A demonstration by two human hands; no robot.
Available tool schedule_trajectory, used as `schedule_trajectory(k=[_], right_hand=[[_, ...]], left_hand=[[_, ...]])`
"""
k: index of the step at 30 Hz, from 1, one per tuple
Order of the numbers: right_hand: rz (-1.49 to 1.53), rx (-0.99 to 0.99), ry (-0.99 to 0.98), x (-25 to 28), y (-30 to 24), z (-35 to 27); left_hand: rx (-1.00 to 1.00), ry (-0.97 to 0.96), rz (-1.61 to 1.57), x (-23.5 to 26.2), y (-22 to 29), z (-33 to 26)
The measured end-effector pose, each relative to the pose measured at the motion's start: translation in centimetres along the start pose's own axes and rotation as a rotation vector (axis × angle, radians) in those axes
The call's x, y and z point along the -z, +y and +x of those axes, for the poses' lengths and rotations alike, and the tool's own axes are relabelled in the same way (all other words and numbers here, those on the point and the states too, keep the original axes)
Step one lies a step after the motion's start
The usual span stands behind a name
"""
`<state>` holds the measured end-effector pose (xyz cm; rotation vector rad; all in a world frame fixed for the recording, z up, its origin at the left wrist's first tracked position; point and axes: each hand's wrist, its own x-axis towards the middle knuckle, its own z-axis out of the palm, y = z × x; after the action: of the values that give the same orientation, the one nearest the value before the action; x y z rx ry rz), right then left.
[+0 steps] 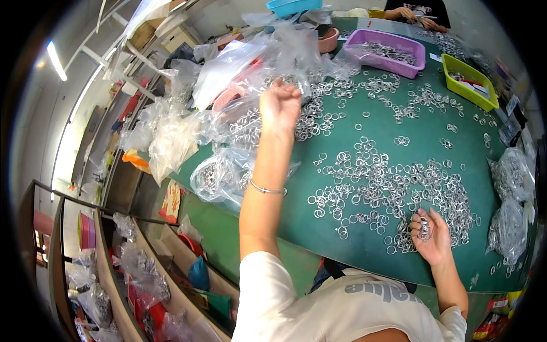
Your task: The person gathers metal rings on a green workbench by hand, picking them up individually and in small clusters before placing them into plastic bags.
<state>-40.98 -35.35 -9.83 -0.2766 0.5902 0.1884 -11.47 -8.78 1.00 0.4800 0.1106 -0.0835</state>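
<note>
My right hand [433, 238], palm up near the table's front edge, has its fingers curled round a small stack of metal rings [424, 229]. Around it spreads a wide scatter of silver-coloured metal rings [373, 182]. My left hand [280, 107] reaches far forward, its fingers curled in over the palm, beside clear plastic bags [290, 48] and a second heap of rings [310, 117]. Whatever those fingers hold, if anything, is too small to make out. A silver bracelet [266, 190] circles my left wrist.
On the green table [302, 228] stand a purple basket [413, 69] with metal pieces and a yellow-green basket [476, 97]. Bagged rings [510, 176] lie at the right edge, another bag [216, 174] at the left. Across the table a person's hands [419, 17] work. Shelves [131, 245] stand left.
</note>
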Motion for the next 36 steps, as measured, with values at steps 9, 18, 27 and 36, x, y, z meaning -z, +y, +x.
schedule_trajectory(k=[9,18,27,36], right_hand=[[0.011,0.0,0.031,1.3,-0.1,0.6],[0.037,-0.111,0.024,1.2,-0.1,1.8],[-0.002,-0.128,0.024,1.1,0.2,1.3],[-0.077,-0.149,-0.014,1.7,0.5,0.8]], left_hand=[[0.07,-0.096,0.041,7.7,3.1,-12.1],[-0.454,0.45,0.023,15.4,11.9,-17.0],[-0.227,0.196,-0.089,13.2,8.3,-16.6],[0.275,0.142,0.084,9.5,1.2,-15.5]])
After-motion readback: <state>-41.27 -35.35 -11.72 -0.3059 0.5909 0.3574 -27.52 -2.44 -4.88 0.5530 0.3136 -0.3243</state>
